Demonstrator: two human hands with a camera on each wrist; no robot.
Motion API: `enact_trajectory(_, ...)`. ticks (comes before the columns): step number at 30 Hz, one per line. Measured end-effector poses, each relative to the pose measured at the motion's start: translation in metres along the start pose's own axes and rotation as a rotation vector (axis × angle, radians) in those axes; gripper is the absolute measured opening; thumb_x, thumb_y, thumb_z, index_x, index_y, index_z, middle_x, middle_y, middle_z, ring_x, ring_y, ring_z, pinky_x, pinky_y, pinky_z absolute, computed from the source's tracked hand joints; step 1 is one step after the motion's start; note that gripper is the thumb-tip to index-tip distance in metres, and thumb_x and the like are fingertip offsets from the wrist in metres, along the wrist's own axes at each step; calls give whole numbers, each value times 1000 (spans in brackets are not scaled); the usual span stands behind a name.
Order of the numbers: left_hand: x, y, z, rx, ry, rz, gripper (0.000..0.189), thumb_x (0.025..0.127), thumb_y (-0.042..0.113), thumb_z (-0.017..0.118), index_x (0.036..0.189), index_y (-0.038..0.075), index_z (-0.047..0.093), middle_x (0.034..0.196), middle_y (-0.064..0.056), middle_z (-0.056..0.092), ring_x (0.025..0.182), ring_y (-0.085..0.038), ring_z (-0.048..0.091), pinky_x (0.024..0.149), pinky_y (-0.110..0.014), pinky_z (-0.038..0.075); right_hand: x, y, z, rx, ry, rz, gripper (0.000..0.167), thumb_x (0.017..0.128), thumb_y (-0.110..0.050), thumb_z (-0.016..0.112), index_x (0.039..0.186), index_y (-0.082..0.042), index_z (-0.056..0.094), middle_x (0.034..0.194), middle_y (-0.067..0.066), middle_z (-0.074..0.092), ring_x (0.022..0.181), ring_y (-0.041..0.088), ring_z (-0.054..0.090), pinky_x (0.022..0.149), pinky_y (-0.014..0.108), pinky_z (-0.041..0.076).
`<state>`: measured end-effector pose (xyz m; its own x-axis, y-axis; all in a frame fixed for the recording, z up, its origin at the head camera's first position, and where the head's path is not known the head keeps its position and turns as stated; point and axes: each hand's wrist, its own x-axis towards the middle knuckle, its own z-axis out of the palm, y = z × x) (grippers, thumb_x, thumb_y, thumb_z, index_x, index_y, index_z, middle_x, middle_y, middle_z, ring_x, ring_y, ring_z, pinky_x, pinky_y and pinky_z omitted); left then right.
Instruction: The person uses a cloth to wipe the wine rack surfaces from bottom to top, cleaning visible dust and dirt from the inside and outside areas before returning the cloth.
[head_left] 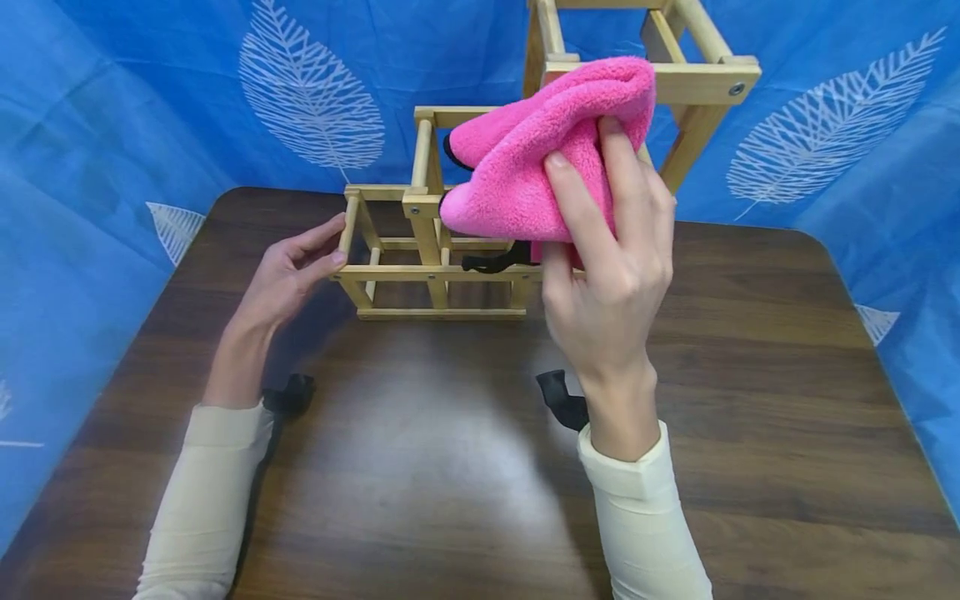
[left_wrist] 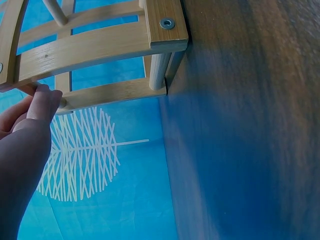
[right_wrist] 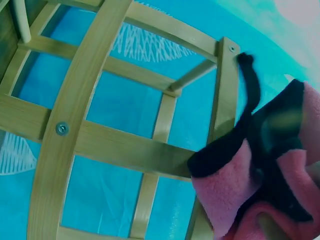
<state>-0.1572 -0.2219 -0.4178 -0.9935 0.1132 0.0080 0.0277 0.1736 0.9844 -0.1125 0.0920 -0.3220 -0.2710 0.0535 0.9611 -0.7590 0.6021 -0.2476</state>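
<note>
A stepped wooden rack (head_left: 390, 272) of pale slats and round dowels stands on the dark table, rising to the right. My left hand (head_left: 281, 271) pinches the dowel at its low left end, thumb in front and fingers behind. In the left wrist view those fingertips (left_wrist: 42, 97) meet the end of a rack slat (left_wrist: 90, 42). My right hand (head_left: 615, 267) grips a folded pink fluffy cloth (head_left: 510, 192) with black edging, held up against the rack's taller section. A black strap (right_wrist: 252, 95) dangles from the cloth, and in the right wrist view it overlaps a rack upright (right_wrist: 227, 90).
The brown wood-grain table (head_left: 750, 400) spreads in front and to both sides. Blue sheeting (head_left: 465, 50) with white leaf prints hangs behind and beside it. Black wrist mounts (head_left: 558, 400) stick out at both cuffs.
</note>
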Motion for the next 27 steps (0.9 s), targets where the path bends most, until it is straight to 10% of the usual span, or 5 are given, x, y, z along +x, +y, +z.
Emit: enact_trajectory(27, -2, 0, 1, -38, -7, -23, 58, 98, 11, 63, 151, 11, 40, 157, -8, 35, 141, -30, 35, 107, -28, 39, -3, -7, -2, -233, -364, 65, 47, 78, -1, 76, 123, -7, 66, 136, 21, 50, 131, 29, 43, 105, 48, 37)
